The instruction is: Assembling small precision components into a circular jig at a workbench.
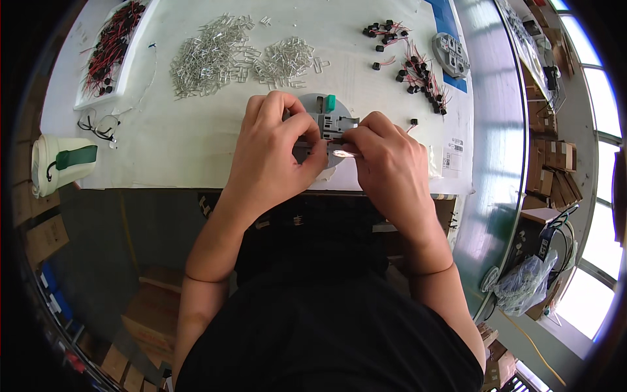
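Observation:
A grey round fixture [339, 123] with a green block [330, 103] on it lies near the table's front edge, between my hands. My left hand [277, 147] covers its left side, thumb and index finger pinched together over the middle. From the right, my right hand [392, 157] reaches in with its fingers closed at the fixture's right side. A thin, shiny strip [345, 154] shows under those fingertips. What either hand pinches is hidden or too small to name.
Two heaps of U-shaped metal pins [212, 57] lie beyond my hands. Small black parts with red wires [421, 77] are scattered at the right, near a second grey round fixture [450, 55]. At the left are a white tray of wired parts [112, 49], glasses [99, 124] and a white container [64, 164].

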{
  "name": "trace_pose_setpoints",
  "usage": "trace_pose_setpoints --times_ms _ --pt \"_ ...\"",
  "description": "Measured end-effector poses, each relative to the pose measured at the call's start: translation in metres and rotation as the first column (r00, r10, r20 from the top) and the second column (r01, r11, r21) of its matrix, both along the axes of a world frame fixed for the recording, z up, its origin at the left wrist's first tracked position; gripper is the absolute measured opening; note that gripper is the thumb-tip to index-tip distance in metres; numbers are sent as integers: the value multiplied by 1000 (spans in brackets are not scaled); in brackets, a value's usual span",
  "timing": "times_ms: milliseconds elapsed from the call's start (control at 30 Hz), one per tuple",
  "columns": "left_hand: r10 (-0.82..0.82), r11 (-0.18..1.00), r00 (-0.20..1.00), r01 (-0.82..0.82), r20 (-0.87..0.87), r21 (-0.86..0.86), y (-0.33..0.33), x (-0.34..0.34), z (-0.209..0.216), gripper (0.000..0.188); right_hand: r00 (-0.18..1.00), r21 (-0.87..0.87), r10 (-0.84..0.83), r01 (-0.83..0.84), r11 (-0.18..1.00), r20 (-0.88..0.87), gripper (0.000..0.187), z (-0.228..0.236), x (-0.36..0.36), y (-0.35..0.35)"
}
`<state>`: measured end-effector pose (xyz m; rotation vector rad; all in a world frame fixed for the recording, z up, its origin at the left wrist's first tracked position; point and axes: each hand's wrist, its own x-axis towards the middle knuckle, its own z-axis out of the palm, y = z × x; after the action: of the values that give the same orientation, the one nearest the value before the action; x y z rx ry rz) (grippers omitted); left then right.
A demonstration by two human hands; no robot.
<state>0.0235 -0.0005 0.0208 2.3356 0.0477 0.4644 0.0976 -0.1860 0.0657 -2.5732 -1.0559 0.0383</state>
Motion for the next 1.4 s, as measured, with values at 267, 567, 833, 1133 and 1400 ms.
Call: trace_pose_setpoints --times_ms 267,567,833,1133,1400 --pt "31 995 995 -23 91 -95 0 0 -14 15 999 143 49 -47 989 -9 21 -9 0 -2" --pt "39 997 996 -33 81 -76 -2 6 -21 17 996 87 39 -31 996 -84 12 -3 9 -4" --pt "49 996 996 -44 69 -76 -4 6 -19 17 768 820 360 357 447 -530 43 -18 23 18" --pt "74 996 990 -81 121 49 -14 5 -5 67 962 808 251 -61 587 -109 48 -36 14 43" --pt "-168 979 956 191 242 -74 -5 8 21 102 704 939 632 320 126 -325 71 30 22 -17"
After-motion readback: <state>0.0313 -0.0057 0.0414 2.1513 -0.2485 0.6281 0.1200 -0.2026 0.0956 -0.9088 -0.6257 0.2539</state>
